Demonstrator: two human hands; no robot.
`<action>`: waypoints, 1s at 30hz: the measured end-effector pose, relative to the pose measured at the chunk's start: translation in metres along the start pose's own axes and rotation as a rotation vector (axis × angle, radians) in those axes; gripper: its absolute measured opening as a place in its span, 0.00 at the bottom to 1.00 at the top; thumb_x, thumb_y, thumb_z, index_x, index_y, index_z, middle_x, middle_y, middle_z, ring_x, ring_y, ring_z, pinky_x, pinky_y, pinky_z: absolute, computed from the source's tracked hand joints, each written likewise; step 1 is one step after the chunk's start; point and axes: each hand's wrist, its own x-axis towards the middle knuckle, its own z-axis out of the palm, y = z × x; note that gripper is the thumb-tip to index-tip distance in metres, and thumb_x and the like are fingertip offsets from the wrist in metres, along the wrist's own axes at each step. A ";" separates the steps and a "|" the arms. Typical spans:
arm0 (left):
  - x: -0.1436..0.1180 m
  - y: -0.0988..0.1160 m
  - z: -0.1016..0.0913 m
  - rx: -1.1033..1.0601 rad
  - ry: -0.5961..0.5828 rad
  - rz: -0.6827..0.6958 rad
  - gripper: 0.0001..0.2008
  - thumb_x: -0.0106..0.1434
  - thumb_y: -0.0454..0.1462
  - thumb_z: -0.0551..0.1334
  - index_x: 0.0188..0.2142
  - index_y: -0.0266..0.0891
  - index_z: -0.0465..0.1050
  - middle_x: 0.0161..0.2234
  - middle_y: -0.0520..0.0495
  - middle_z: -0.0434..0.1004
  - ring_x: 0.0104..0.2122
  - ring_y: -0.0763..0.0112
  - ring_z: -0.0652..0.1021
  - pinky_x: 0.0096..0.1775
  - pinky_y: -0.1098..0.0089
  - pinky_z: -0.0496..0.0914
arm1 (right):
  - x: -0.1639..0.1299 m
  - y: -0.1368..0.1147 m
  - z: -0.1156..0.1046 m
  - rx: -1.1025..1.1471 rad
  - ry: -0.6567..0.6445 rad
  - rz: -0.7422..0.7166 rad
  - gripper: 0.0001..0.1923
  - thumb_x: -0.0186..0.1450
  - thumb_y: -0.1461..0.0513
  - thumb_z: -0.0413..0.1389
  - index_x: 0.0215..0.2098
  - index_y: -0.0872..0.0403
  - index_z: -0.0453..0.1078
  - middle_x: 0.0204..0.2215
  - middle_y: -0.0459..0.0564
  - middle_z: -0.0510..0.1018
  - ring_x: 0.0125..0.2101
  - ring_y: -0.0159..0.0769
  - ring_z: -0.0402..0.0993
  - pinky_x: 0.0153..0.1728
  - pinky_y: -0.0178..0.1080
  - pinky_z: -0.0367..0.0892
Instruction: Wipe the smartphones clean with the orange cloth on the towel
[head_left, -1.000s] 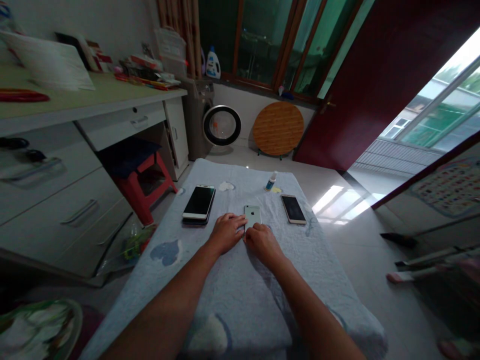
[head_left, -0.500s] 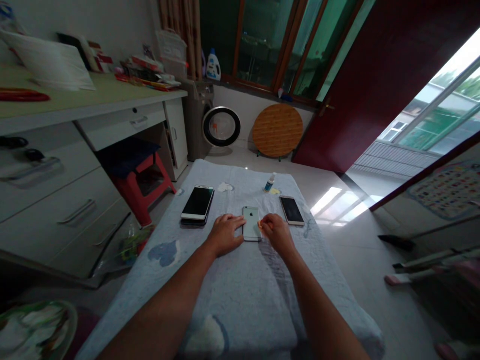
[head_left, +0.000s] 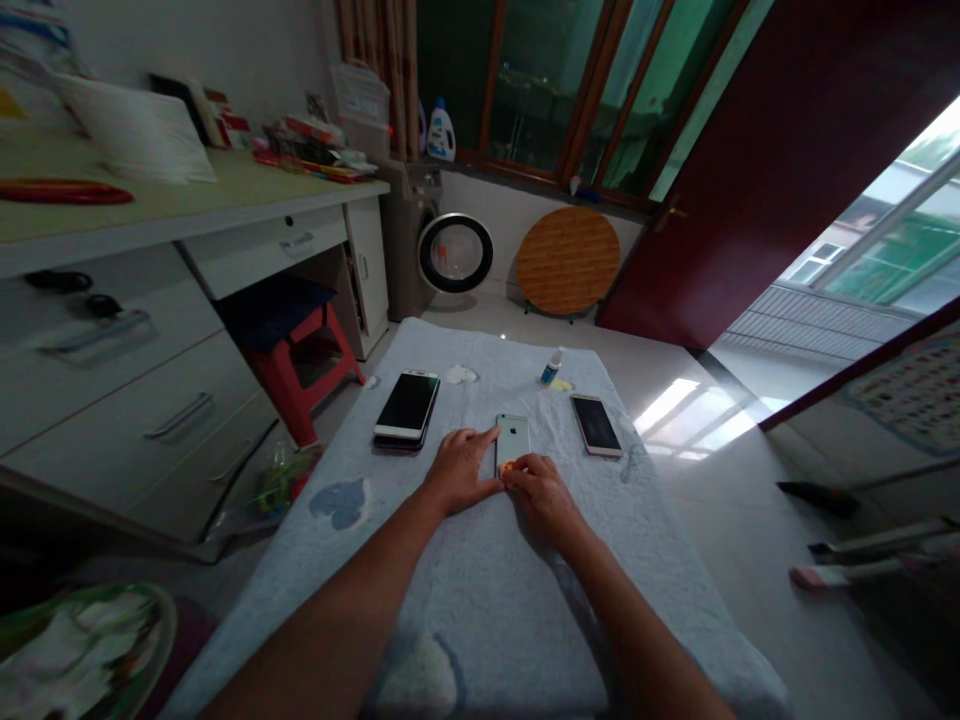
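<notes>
A silver smartphone [head_left: 514, 438] lies back side up, a dark apple logo showing, on the cloth-covered table [head_left: 480, 570]. My left hand [head_left: 459, 472] holds it along the left edge, the fingers at its upper side and the thumb by the bottom corner. Pinched in my right hand [head_left: 544, 490] is a small orange piece [head_left: 508, 467], pressed on the phone's lower end; its kind cannot be made out. To the left, a white-framed smartphone [head_left: 409, 405] rests screen up on another dark flat thing. A gold-edged smartphone [head_left: 596, 425] lies screen up at right. Behind stands a small spray bottle [head_left: 551, 368].
Left of the table are a white desk [head_left: 262, 215] with drawers and a red stool [head_left: 300, 370]. Farther back stand a washing machine with its round door [head_left: 456, 253] open and a round wooden tabletop [head_left: 568, 260]. A dark red door [head_left: 697, 150] is at right.
My right hand has moved the orange piece from the phone's right edge down and left to its lower end. My left hand stays at the phone's left edge. The view has shifted slightly.
</notes>
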 end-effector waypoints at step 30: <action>-0.003 0.001 0.003 -0.029 0.020 -0.052 0.54 0.52 0.46 0.66 0.67 0.42 0.32 0.67 0.35 0.44 0.66 0.51 0.50 0.62 0.52 0.49 | 0.041 0.001 0.000 -0.094 -0.158 -0.077 0.09 0.66 0.64 0.55 0.39 0.49 0.78 0.37 0.49 0.68 0.38 0.34 0.63 0.40 0.34 0.57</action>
